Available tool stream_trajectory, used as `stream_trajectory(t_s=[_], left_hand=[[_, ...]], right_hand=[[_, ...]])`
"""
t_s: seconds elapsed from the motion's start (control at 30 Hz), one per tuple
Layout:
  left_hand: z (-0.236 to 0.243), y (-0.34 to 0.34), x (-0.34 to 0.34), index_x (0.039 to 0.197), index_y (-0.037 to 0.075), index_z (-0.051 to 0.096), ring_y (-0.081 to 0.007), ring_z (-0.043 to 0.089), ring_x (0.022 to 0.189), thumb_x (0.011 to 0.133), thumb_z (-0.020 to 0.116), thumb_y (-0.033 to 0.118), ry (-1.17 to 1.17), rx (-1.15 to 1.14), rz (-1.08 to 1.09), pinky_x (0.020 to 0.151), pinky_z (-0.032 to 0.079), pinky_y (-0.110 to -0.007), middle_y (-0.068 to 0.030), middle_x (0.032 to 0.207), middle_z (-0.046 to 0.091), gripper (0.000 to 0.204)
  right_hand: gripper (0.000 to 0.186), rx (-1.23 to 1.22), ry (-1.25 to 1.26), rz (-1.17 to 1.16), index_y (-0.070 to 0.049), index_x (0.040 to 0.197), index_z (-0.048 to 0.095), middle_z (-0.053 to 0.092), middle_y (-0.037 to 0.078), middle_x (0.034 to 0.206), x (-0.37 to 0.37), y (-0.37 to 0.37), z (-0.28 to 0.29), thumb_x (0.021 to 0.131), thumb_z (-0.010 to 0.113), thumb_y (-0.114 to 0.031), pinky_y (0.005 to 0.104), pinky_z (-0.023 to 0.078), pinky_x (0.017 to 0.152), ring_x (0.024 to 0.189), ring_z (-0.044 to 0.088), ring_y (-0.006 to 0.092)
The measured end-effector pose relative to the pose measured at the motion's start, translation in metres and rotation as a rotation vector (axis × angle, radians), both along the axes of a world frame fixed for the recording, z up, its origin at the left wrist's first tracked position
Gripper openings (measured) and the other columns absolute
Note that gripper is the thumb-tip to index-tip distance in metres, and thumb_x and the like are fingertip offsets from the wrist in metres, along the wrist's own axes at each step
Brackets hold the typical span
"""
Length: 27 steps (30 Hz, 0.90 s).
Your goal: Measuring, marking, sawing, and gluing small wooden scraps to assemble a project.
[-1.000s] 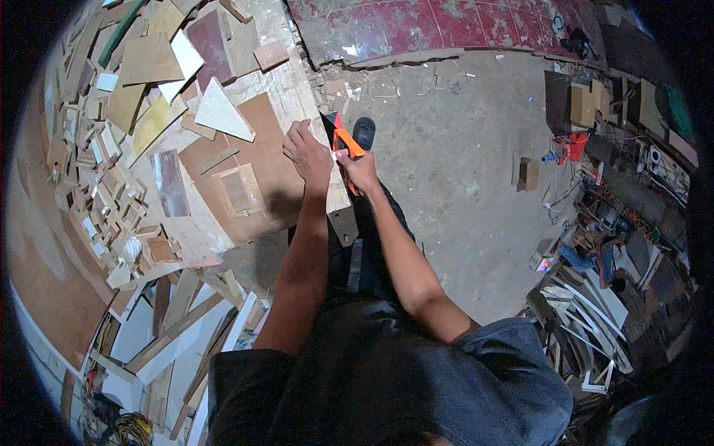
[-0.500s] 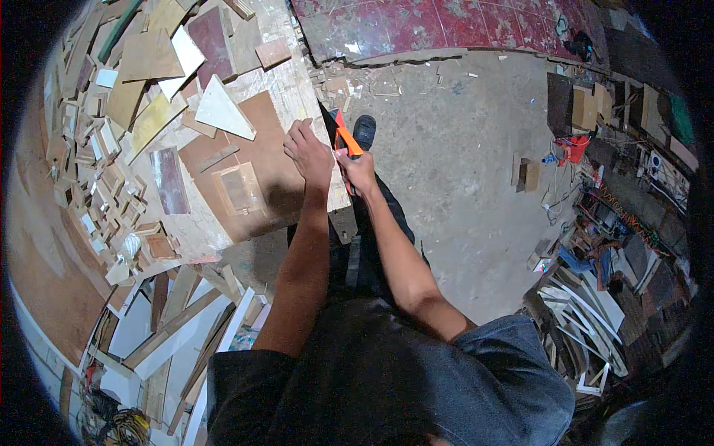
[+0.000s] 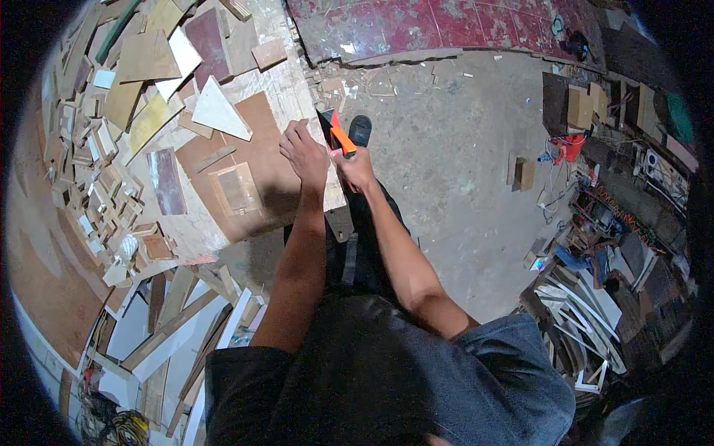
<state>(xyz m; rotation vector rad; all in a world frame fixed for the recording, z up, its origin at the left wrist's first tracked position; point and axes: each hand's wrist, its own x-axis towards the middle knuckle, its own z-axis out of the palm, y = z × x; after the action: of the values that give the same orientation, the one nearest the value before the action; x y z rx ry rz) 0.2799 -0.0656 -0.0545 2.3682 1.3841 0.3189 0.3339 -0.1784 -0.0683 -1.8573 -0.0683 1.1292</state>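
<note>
My right hand is closed on an orange-and-black handled tool, which looks like a handsaw, held at the right edge of the wooden work table. My left hand lies just left of it near that edge, fingers slightly bent and apart on the pale board top. A brown board with a small rectangular piece on it lies under and left of my left hand, beside a white triangular offcut. The tool's lower part is partly hidden by my right hand.
Many wood offcuts cover the table's left side. Long strips and panels are piled below it. My shoe stands on the concrete floor. A red platform runs along the top; cables, tools and scrap line the right.
The orange tool and my right hand have shifted very slightly at the table edge. My left hand stays in about the same spot; the whole view has moved a little.
</note>
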Motion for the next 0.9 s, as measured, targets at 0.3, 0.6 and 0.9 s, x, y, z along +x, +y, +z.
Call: stream_trajectory(t_s=[0.3,0.6,0.9], left_hand=[[0.003,-0.002,0.004,0.12,0.01,0.054,-0.0343,0.046,0.117,0.075,0.055,-0.002,-0.061,-0.012,-0.017,0.096,0.034,-0.048,-0.0099,0.123,0.05,0.047],[0.002,0.0,0.002,0.123,0.008,0.052,-0.0356,0.045,0.119,0.076,0.055,-0.002,-0.032,0.009,-0.015,0.097,0.035,-0.049,-0.011,0.125,0.049,0.049],[-0.008,0.004,-0.013,0.122,0.009,0.053,-0.033,0.046,0.113,0.077,0.058,0.004,0.025,0.08,-0.018,0.094,0.035,-0.046,-0.0095,0.124,0.049,0.045]], right_hand=[[0.025,0.045,-0.015,0.198,0.001,0.091,0.068,0.059,0.001,0.068,0.021,-0.005,-0.02,0.078,0.076,-0.019,0.0313,0.045,0.059,0.06,0.05,0.0103],[0.017,0.028,0.261,-0.117,-0.003,0.086,0.069,0.056,-0.002,0.063,0.003,-0.005,-0.017,0.081,0.077,-0.017,0.0293,0.038,0.051,0.055,0.046,0.0072],[0.022,0.003,0.465,-0.112,0.001,0.082,0.067,0.059,0.004,0.06,-0.004,0.002,-0.015,0.08,0.078,-0.018,0.0346,0.043,0.048,0.051,0.055,0.0144]])
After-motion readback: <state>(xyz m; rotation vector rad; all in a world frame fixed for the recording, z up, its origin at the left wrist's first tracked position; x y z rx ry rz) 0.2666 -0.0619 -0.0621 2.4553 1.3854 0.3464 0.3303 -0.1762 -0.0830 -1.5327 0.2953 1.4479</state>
